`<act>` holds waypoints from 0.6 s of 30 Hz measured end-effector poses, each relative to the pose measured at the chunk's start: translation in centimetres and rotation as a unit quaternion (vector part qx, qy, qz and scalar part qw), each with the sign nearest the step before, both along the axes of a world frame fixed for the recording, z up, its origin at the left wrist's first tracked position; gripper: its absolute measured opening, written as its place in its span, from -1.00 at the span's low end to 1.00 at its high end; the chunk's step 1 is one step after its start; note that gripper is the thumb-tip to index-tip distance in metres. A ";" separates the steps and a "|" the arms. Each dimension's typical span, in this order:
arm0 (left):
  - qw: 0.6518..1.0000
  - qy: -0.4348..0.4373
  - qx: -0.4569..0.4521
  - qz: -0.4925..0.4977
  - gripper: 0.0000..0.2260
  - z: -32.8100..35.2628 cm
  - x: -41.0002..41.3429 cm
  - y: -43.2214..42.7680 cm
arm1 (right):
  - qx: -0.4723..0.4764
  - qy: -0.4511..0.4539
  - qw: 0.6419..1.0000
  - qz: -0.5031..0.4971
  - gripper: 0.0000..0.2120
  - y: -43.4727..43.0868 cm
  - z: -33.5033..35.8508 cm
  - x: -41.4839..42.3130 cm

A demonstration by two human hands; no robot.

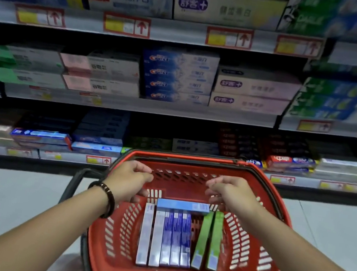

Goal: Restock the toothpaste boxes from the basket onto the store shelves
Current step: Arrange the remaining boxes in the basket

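Observation:
A red plastic basket (254, 256) sits low in front of me. Inside it lie several toothpaste boxes: two pale lilac boxes (151, 235), three blue boxes (177, 240), two green boxes (209, 241), and a light blue box (183, 206) lying crosswise over their far ends. My left hand (129, 179), with a dark bead bracelet on its wrist, and my right hand (229, 193) hover over the far half of the basket. Their fingers are loosely curled downward and hold nothing. Neither hand touches a box.
Three shelf levels packed with toothpaste boxes face me, among them a stack of blue boxes (178, 76) on the middle shelf (142, 105). Red and yellow price tags (126, 25) line the shelf rails. The basket's dark handle (73, 183) hangs on the left over pale floor tiles (6, 200).

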State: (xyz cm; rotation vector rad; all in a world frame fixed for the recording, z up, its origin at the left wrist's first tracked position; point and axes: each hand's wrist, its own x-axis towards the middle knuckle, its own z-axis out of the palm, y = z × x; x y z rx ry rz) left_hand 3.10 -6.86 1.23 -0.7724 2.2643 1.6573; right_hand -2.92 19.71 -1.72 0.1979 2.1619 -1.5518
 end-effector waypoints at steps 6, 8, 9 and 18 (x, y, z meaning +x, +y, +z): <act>0.998 -0.025 -0.042 -0.031 -0.91 -3.0 0.3 2.1 | 0.064 -0.023 0.998 0.008 -0.85 1.7 -3.1 0.8; 0.997 -0.036 -0.060 -0.039 -0.92 -4.2 0.4 2.6 | 0.084 -0.039 0.996 0.010 -0.85 2.2 -4.2 0.7; 0.995 -0.042 -0.075 -0.048 -0.93 -4.8 0.3 2.7 | 0.094 -0.048 0.994 0.012 -0.85 2.3 -4.8 0.5; 0.990 -0.118 -0.062 -0.039 -0.89 -9.5 -0.8 3.1 | 0.096 -0.147 0.984 -0.012 -0.78 2.3 -8.8 -1.3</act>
